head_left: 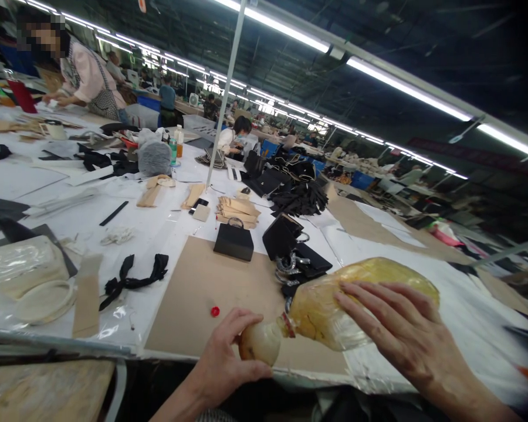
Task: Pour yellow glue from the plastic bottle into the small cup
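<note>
My left hand (222,354) is wrapped round a small, rounded, whitish container (260,347) with brown stains, near the table's front edge. My right hand (409,334) grips a big yellowish plastic bottle (325,305) from above, fingers stretched along its side. The bottle lies tilted, its reddish-brown neck pointing left at the container's mouth; whether the two touch I cannot tell. A small red cap (215,311) rests on the brown paper sheet (180,305) to the left. Beyond the bottle stand a black handbag (233,241) and a second, open black bag (281,235).
A black fabric strip (134,281) and a clear plastic tub (29,266) lie to the left. Behind are tan pieces (237,211), a heap of black pieces (297,196) and a thin pole (226,94). A co-worker (88,76) leans over the table at the far left.
</note>
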Demonstrator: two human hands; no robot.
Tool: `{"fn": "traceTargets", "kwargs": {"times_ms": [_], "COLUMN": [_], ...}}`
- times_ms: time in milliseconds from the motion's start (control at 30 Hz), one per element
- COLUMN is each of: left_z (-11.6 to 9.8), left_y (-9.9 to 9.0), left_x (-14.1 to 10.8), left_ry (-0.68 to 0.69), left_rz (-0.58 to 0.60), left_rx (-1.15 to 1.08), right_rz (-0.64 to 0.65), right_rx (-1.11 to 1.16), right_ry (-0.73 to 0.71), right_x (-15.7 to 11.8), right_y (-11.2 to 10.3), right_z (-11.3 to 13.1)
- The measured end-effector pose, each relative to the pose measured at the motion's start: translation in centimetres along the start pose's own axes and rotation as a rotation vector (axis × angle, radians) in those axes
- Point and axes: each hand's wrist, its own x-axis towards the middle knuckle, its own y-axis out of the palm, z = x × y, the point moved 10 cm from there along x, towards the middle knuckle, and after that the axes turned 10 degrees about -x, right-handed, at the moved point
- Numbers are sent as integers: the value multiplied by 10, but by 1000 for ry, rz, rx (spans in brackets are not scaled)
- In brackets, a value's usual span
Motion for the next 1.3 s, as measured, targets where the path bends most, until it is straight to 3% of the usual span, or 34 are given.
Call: {"fn": "traceTargets", "kwargs": {"times_ms": [100,300,767,1300], "left_z": [-1,-5,-2,-3], "left_y": [1,2,1,7], "left_x": [0,-1,-5,-10], "left_ry": [6,11,-9,-19], "left_rz": [9,8,5,18], "left_rx": [0,14,22,9], "right_rz": [49,-48,-49,-3], "right_rx": [-36,-10,24,-55], "right_ry": [-41,10,99,19], "right_x": [2,3,-8,-9], "right_y": [3,-3,-7,-20], "right_z": [3,-1,-12,-6]}}
